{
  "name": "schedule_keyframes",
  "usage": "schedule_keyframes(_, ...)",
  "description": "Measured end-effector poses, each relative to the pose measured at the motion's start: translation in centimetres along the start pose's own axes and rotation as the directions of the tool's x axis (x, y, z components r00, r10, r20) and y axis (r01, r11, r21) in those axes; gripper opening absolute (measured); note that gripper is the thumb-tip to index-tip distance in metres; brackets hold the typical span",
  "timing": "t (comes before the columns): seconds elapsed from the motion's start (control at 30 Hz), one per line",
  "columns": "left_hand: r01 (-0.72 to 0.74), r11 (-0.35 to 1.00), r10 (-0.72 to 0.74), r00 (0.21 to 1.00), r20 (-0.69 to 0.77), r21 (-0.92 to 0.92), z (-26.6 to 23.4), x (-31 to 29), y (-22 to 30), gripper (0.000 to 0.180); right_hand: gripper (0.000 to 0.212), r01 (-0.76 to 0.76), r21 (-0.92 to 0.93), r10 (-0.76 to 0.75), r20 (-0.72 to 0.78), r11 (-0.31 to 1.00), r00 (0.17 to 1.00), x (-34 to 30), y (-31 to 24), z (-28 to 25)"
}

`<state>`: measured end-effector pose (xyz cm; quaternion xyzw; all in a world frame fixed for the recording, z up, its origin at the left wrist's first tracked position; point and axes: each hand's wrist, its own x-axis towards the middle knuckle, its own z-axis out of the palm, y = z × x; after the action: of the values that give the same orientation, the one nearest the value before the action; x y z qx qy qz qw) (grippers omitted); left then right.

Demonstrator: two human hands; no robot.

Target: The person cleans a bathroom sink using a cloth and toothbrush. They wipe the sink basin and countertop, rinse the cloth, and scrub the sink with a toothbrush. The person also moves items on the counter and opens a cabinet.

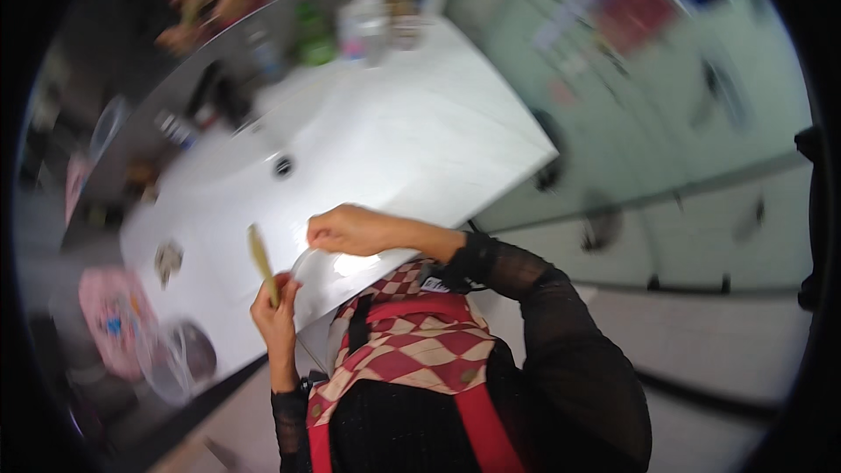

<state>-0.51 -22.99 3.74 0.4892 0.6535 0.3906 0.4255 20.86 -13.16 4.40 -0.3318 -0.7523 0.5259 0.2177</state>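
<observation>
Farthest out to the left of the left hand lies a pink patterned packet (112, 320), with a clear plastic container (165, 366) just beside it, on the side nearer the body. Closer in, left of the left hand and a little beyond it, a small beige object (168, 260) rests on the white table (438, 136); its kind is too blurred to tell. The left hand (276, 302), over the near edge of the table, pinches a yellow-green stick (260, 261) between thumb and fingers, the free end rising past the fingertips and away from the body. Beyond this hand, well apart, a dark drain (282, 165) sits in the basin, and farther off a green bottle (315, 35) stands at the back. Right of the left hand, near it, is the right hand (346, 229), its fingers curled narrow; I cannot tell what they hold. A pale sliver (307, 259) shows between both hands, blurred. Beyond the right hand, a white bottle (366, 28) stands.
</observation>
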Motion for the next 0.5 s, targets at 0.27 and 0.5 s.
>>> schedule_keyframes(0.27, -0.056, 0.995, 0.089, 0.833, 0.546, -0.077, 8.3, 0.3, 1.2, 0.015, 0.014, -0.112, 0.171, 0.181, -0.468, 0.979, 0.865, -17.4, 1.3, 1.2)
schedule_keyframes(0.5, -0.1, 0.991, 0.131, 0.714, 0.688, -0.085, 15.0, -2.0, 2.9, 0.022, 0.013, -0.46, 0.141, 0.296, -0.912, 0.877, 0.284, -38.9, 1.6, 6.2)
